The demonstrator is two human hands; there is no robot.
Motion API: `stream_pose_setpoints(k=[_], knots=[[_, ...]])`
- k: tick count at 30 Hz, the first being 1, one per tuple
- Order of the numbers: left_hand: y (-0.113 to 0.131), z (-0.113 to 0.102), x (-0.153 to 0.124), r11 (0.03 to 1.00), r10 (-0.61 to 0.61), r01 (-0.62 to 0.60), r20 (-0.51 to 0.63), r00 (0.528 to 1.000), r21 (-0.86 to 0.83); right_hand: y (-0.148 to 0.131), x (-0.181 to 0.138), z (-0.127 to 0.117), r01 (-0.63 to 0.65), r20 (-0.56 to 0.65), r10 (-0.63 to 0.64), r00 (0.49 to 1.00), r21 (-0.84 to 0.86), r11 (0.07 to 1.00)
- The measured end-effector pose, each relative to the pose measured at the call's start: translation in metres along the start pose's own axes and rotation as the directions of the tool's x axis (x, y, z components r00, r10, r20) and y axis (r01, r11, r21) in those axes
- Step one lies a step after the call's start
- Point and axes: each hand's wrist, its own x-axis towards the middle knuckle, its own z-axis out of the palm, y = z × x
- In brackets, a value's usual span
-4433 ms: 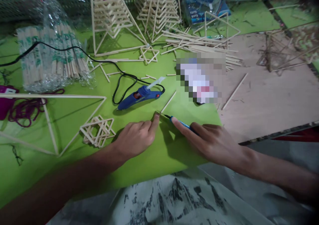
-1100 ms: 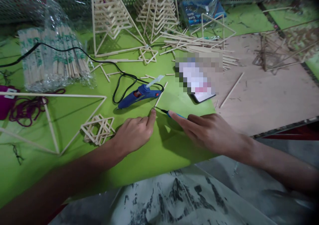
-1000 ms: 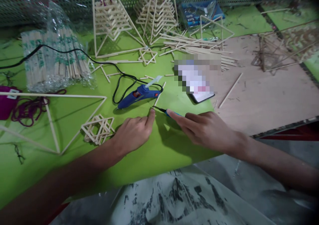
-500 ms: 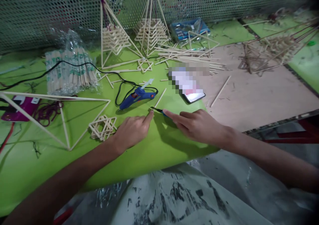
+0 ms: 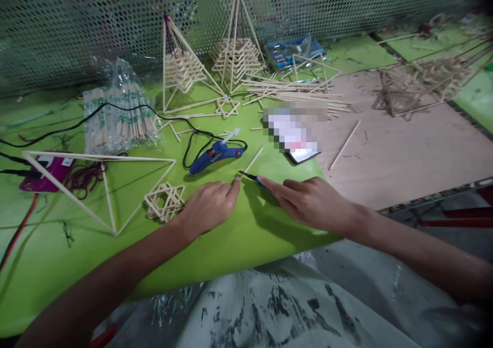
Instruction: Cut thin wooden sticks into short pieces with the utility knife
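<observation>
My left hand (image 5: 212, 204) is closed on the near end of a thin wooden stick (image 5: 254, 158), which points away over the green tabletop (image 5: 231, 245). In my right hand (image 5: 314, 201) is a craft knife (image 5: 262, 181) with a blue handle, its dark blade lying across the stick just beyond my left fingertips. The index finger stretches along the knife's handle. Just behind the hands lies a blue glue gun (image 5: 217, 155) with a glue stick in it. Beside my left wrist is a small star-shaped stick lattice (image 5: 165, 203).
A large stick frame (image 5: 96, 157), a purple box with plugs (image 5: 48, 176) and bagged chopsticks (image 5: 119, 114) are at left. Stick pyramids (image 5: 183, 73) stand behind, near loose sticks (image 5: 292, 91). A phone (image 5: 295, 137) lies by the wooden board (image 5: 404, 148). A black cord (image 5: 131, 105) crosses the table.
The view has shifted slightly, so everything appears a little lower and to the right. Both hands keep their hold on the stick and the knife, with little visible movement between them.
</observation>
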Motion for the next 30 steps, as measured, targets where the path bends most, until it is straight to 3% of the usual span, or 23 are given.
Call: stream_pose_setpoints(k=[10, 30], knots=[[-0.001, -0.009, 0.001, 0.994, 0.093, -0.103, 0.236, 0.967, 0.031, -0.004, -0.003, -0.006, 0.01, 0.0, -0.01, 1.0, -0.012, 1.0], [0.0, -0.009, 0.005, 0.996, 0.082, -0.085, 0.259, 0.962, 0.002, 0.0, 0.003, 0.0, 0.028, -0.002, -0.028, 1.0, 0.01, 1.0]])
